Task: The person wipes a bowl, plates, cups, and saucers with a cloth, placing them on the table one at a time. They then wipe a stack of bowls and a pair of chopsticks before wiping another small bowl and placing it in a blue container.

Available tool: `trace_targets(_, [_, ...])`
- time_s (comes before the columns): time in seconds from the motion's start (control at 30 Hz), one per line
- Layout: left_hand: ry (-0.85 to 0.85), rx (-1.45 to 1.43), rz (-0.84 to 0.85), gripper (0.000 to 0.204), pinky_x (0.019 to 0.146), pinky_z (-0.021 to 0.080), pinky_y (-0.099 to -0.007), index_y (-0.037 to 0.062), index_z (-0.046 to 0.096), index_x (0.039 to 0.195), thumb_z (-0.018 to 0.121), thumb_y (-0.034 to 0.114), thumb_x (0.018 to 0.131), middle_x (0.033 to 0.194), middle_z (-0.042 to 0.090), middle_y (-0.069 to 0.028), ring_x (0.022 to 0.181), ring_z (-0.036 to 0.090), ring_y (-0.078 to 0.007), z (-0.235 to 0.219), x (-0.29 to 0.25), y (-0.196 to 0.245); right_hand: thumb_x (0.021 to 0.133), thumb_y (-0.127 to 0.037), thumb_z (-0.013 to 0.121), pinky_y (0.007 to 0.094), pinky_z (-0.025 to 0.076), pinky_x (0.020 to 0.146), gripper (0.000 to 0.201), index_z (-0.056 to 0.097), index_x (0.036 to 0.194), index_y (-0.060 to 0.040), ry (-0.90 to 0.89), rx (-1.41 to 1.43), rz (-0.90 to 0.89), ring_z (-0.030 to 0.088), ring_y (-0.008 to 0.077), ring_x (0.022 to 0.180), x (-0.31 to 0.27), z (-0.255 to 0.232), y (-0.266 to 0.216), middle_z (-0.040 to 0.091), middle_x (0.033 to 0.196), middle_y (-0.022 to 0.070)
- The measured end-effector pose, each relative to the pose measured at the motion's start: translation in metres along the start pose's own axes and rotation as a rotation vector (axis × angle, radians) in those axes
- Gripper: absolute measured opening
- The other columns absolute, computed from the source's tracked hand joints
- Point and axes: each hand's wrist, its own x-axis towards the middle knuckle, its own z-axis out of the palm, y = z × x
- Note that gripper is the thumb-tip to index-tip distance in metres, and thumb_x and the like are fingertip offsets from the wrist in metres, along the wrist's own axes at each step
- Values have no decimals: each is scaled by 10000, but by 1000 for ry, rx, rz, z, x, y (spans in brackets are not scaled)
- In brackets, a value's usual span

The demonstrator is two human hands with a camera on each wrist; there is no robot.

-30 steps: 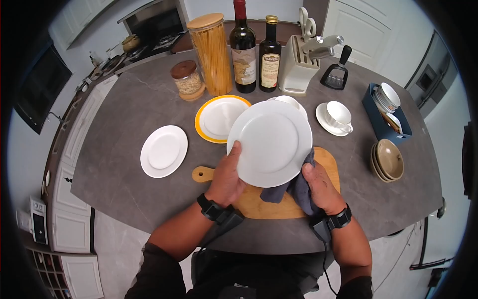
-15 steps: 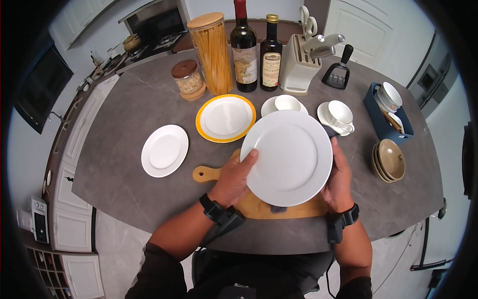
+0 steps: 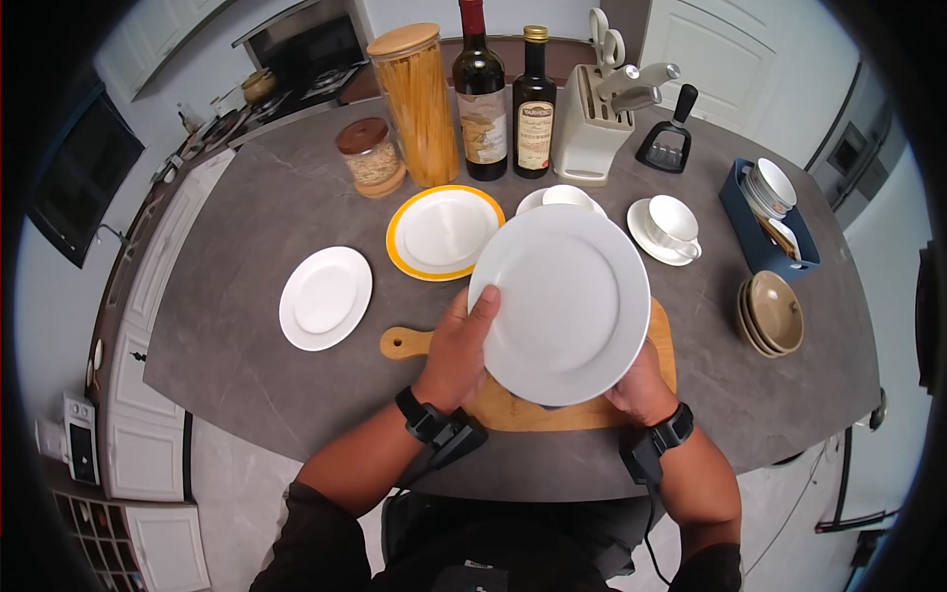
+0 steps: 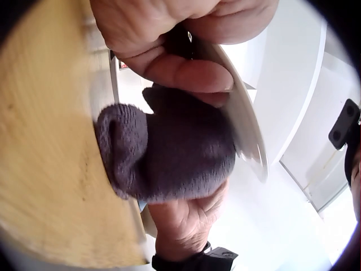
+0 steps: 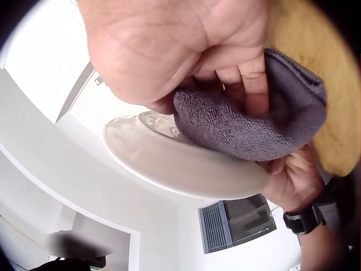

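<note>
A white plate (image 3: pixel 562 306) is held tilted above the wooden cutting board (image 3: pixel 513 414). My left hand (image 3: pixel 456 350) grips its left rim, thumb on the upper face and fingers underneath. Behind the plate, my right hand (image 3: pixel 643 385) is mostly hidden in the head view. The right wrist view shows its fingers curled into a bunched dark grey cloth (image 5: pixel 231 127), which lies against the plate's underside. In the left wrist view the cloth (image 4: pixel 180 141) sits between the plate and the board.
A small white plate (image 3: pixel 326 299) and a yellow-rimmed plate (image 3: pixel 446 233) lie to the left. White cups with saucers (image 3: pixel 671 227) stand beyond. Brown bowls (image 3: pixel 775 314) and a blue bin (image 3: pixel 764 247) are at right. Jars, bottles and a knife block (image 3: pixel 592 128) line the back.
The plate has shifted right, then slightly back left and up. My right hand, first at the right edge with the cloth showing, has slid round behind the plate, taking the cloth out of the head view.
</note>
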Motion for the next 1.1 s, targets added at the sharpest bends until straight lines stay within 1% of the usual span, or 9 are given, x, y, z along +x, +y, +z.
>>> trace_targets(0.17, [58, -38, 41, 529, 938, 598, -324, 21, 516, 1492, 586, 399, 1128, 1330, 681, -91, 1142, 692, -144, -1, 1, 3, 1107, -317, 574, 383, 550, 1066, 452, 638, 1368, 47, -228, 123, -40, 681, 235, 1242, 3, -6, -19, 717, 1329, 138])
trace_targets(0.37, [22, 48, -66, 496, 615, 585, -256, 38, 548, 1437, 579, 424, 1126, 1102, 721, -47, 846, 714, -83, -6, 3, 0, 1102, -405, 536, 422, 509, 1126, 545, 576, 1488, -21, -43, 129, -152, 661, 267, 1286, 1, 2, -26, 660, 1449, 137])
trace_targets(0.47, [-140, 185, -146, 541, 594, 590, -237, 36, 547, 1468, 568, 453, 1123, 1112, 736, -51, 823, 733, -83, 1, -10, 12, 1126, -352, 543, 375, 555, 1062, 477, 586, 1467, -21, -110, 190, -134, 684, 228, 1233, 2, -25, -11, 679, 1401, 121])
trace_targets(0.5, [-96, 183, -149, 536, 441, 490, -215, 52, 572, 1430, 573, 484, 1114, 1008, 724, -22, 651, 679, -55, 9, -11, 8, 1127, -335, 554, 370, 561, 1057, 481, 564, 1489, -18, -61, 93, -133, 682, 219, 1235, -4, -23, -6, 670, 1413, 119])
trace_targets(0.57, [-95, 170, -132, 529, 436, 488, -219, 53, 577, 1419, 573, 485, 1114, 1009, 723, -24, 645, 678, -55, 12, -12, 5, 1125, -270, 586, 379, 559, 1080, 500, 503, 1545, -11, -24, -353, -213, 661, 208, 1274, -11, -21, 0, 641, 1456, 118])
trace_targets(0.8, [53, 190, -23, 497, 679, 620, -268, 44, 587, 1415, 595, 441, 1116, 1163, 739, -56, 898, 737, -100, -6, -2, -1, 1112, -256, 609, 395, 541, 1107, 520, 486, 1552, -8, -178, 48, -33, 625, 227, 1336, 2, -22, 12, 616, 1494, 129])
trace_targets(0.9, [110, 187, 60, 472, 428, 434, -217, 62, 650, 1309, 588, 486, 1110, 892, 716, -6, 574, 621, -43, 1, 0, 5, 1113, -373, 559, 420, 513, 1150, 559, 493, 1565, -51, -168, 11, 46, 596, 254, 1388, 6, -20, 12, 588, 1550, 102])
trace_targets(1.03, [250, 164, 143, 471, 449, 443, -217, 56, 650, 1329, 591, 470, 1112, 910, 720, 6, 607, 621, -30, -3, 12, -8, 1101, -347, 544, 413, 526, 1107, 478, 627, 1399, 18, -215, 147, -34, 677, 250, 1250, 8, -16, 2, 696, 1377, 131])
trace_targets(1.1, [185, 184, 90, 475, 475, 469, -216, 58, 649, 1341, 591, 470, 1112, 932, 715, 7, 658, 640, -28, -12, 8, -4, 1107, -440, 508, 447, 459, 1186, 550, 572, 1491, -51, -234, 103, -54, 595, 273, 1377, 13, -33, 2, 632, 1495, 101])
